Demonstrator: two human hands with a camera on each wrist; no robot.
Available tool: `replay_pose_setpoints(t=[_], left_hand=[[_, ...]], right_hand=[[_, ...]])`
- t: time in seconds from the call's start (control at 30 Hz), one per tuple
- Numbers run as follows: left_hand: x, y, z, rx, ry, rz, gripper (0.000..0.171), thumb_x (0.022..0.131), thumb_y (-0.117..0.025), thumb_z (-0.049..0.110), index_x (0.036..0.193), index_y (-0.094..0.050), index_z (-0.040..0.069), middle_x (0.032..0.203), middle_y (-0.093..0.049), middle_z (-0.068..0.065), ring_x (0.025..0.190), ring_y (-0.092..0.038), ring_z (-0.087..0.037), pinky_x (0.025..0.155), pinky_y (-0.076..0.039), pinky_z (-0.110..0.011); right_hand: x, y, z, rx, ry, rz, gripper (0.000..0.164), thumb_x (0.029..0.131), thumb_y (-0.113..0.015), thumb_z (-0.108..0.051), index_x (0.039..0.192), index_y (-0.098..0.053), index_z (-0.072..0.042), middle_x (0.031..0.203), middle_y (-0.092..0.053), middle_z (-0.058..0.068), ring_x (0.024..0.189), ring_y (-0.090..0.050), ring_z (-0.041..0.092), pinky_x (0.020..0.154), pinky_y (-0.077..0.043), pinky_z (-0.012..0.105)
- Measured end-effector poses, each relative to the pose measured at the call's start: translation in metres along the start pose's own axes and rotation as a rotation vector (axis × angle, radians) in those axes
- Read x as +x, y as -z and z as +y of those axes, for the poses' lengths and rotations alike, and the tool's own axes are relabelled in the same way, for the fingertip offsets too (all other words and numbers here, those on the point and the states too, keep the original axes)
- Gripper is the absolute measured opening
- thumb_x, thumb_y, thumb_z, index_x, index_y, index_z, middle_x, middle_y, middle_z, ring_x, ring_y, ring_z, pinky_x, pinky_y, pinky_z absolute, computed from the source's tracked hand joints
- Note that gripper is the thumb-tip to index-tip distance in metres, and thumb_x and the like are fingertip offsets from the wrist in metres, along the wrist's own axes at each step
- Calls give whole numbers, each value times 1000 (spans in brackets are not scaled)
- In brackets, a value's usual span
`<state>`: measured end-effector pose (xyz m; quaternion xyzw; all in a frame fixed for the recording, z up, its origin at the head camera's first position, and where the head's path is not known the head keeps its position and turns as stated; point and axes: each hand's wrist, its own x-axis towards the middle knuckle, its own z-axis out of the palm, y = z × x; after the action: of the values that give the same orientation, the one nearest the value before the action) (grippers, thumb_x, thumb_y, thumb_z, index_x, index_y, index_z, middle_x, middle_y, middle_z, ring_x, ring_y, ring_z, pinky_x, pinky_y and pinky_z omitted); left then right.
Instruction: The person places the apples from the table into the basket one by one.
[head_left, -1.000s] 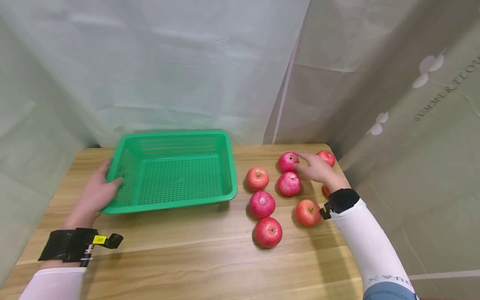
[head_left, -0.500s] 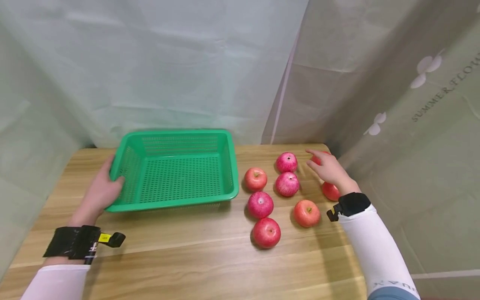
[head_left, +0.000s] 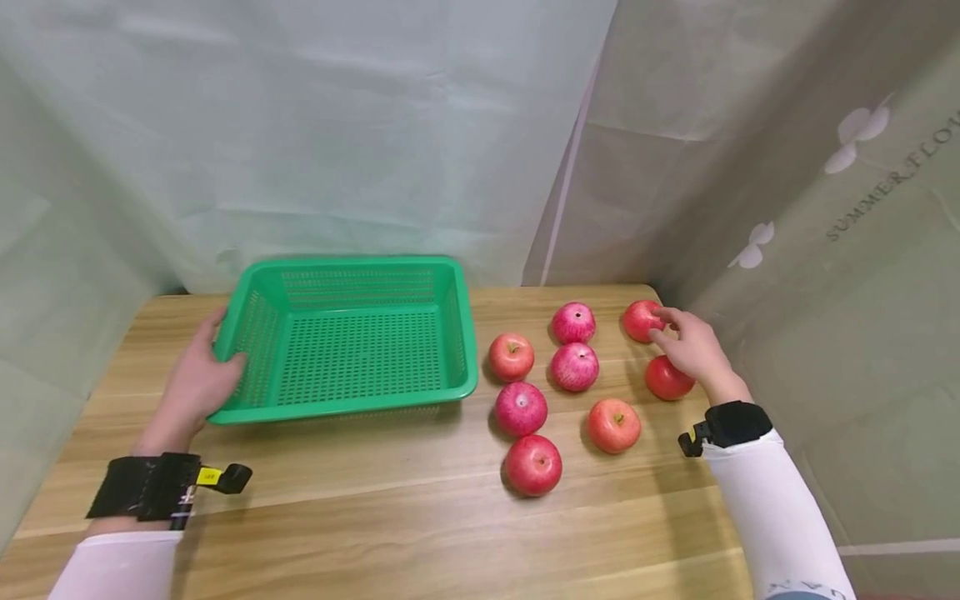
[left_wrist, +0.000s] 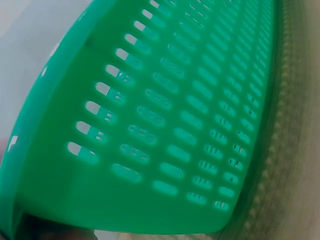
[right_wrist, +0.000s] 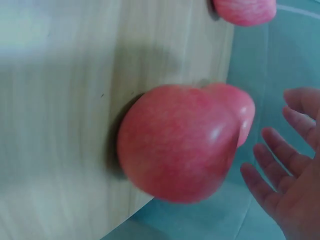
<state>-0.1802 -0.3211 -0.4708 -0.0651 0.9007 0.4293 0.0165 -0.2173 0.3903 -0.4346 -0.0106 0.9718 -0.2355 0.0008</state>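
Note:
My left hand grips the left rim of a green plastic basket, thumb over the inner side. The basket's slotted wall fills the left wrist view, where most of that hand is hidden. At the far right my right hand hovers above two red apples, the back one near its fingertips and the front one under the palm. Loosely bent, spread fingers show in the right wrist view, apart from the nearer apple; another apple peeks out behind it.
Between basket and right hand, several more apples lie on the wooden table: two striped pink ones at the back, a lighter one in front, and a column of three. Grey curtains surround the table.
My right hand has moved right, away from the striped pink apples to above the two at the right edge. The left hand and basket stay nearly in place.

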Motion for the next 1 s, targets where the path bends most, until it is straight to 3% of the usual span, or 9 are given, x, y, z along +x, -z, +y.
replay_pose_setpoints(t=[0.17, 0.4, 1.0], left_hand=[[0, 0, 1, -2, 5, 9, 77, 108, -46, 14, 173, -3, 8, 157, -28, -46, 110, -50, -51, 65, -49, -36], [-1, 0, 2, 5, 15, 6, 77, 108, -45, 13, 172, -2, 7, 155, -29, -47, 107, -52, -50, 62, -51, -36], [1, -1, -1, 8, 26, -1, 78, 109, -44, 15, 173, 2, 10, 160, -26, -46, 114, -48, -54, 68, -47, -39]], right_hand=[[-8, -2, 14, -20, -48, -18, 61, 102, -68, -34, 142, -51, 9, 140, -54, 34, 127, -49, 52, 105, -44, 68], [-18, -7, 24, -19, -118, -112, 79, 98, -72, -49, 143, -44, 9, 142, -46, 37, 130, -46, 53, 106, -43, 69], [-30, -23, 35, -24, -147, -164, 84, 92, -79, -49, 145, -43, 5, 135, -53, 33, 125, -50, 50, 102, -47, 66]])
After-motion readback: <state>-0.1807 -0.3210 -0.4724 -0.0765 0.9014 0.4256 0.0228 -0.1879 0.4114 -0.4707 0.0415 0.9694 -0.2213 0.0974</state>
